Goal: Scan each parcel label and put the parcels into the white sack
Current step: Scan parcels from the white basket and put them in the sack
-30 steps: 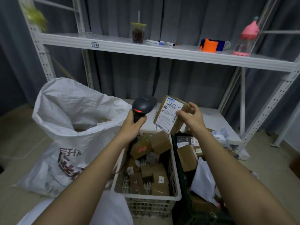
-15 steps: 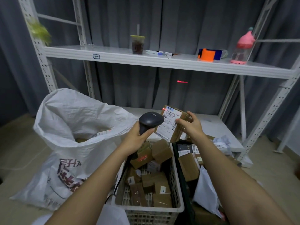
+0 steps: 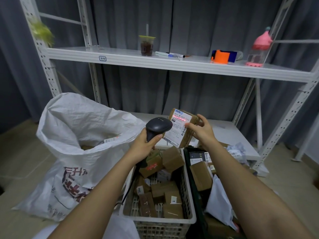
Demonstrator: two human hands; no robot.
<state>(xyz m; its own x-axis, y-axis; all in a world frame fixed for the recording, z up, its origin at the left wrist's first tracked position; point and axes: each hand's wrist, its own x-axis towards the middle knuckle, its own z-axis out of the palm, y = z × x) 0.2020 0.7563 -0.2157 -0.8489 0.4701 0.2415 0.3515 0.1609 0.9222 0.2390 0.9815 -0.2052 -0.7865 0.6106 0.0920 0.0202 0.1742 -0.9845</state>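
Observation:
My left hand [image 3: 144, 144] grips a black barcode scanner [image 3: 158, 127] by its handle and points it at a small brown parcel [image 3: 180, 129]. My right hand [image 3: 202, 130] holds that parcel upright by its right side, white label facing me. A red scan line lies across the top of the label. The white sack [image 3: 76, 144] stands open to the left, with a parcel label showing inside its mouth.
A white crate [image 3: 188, 219] of several small brown parcels sits below my hands, with a dark crate [image 3: 187, 152] of more parcels beside it on the right. Behind stands a white metal rack [image 3: 172, 66] holding a drink cup, pens, an orange tape dispenser and a pink bottle.
The red scan light has shifted from the curtain and the label's corner onto the label as a full line. The scanner and parcel have stayed close together.

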